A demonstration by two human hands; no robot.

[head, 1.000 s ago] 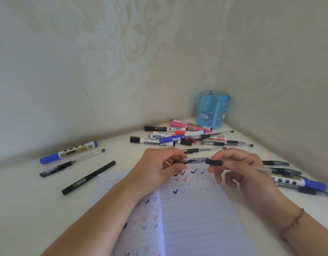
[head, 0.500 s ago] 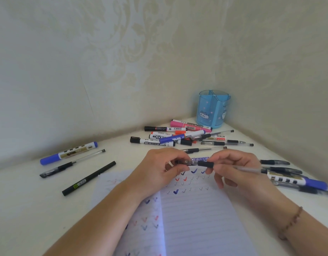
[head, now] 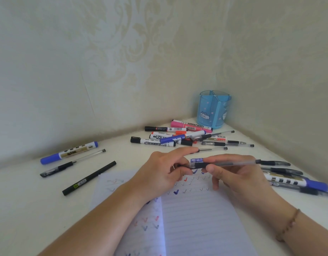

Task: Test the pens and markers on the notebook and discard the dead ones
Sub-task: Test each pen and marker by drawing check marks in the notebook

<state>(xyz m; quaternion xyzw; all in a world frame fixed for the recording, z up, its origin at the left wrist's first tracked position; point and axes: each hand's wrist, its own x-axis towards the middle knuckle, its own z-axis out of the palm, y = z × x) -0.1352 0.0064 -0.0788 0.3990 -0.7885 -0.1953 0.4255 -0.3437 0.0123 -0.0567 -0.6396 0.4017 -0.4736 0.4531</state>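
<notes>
both hands are pinching a clear pen (head: 224, 164) over the notebook (head: 196, 218): left hand (head: 163, 172) grasping its capped tip at 9 o'clock, right hand (head: 237, 172) the barrel. fingers are hiding the cap joint.

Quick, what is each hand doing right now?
Left hand: fingers pinch the cap end of the clear pen.
Right hand: fingers hold the same pen's barrel above the notebook.
</notes>
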